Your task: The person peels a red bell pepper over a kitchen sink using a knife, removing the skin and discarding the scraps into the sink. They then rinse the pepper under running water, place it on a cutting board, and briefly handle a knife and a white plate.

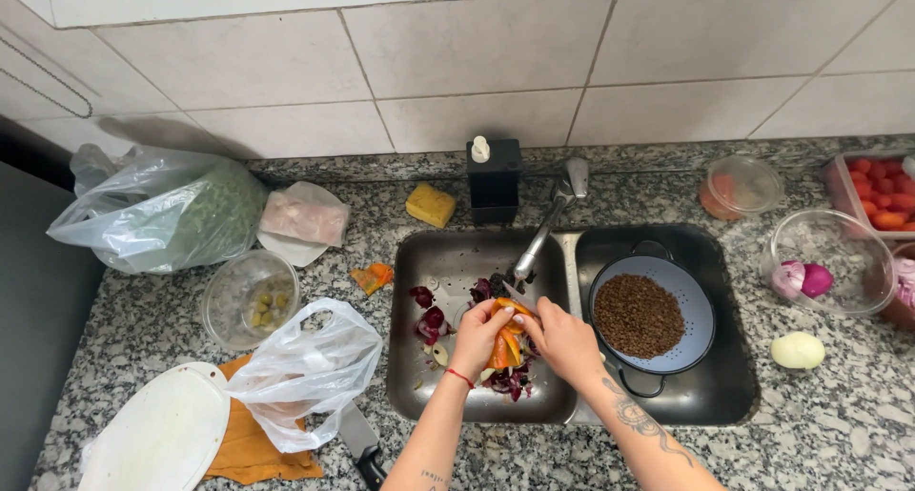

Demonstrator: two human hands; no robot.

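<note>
Both my hands are over the left basin of the steel sink. My left hand and my right hand close together around a bunch of orange vegetable peels. Purple onion skins and scraps lie on the basin floor under and beside the peels. The tap points down just above my hands. The right basin holds a blue colander of brown lentils.
On the left counter: a white plastic bag, orange cloth, white cutting board, knife, bowl of olives, bag of greens. Right: peeled onion, glass bowl with purple onion, tomato tray.
</note>
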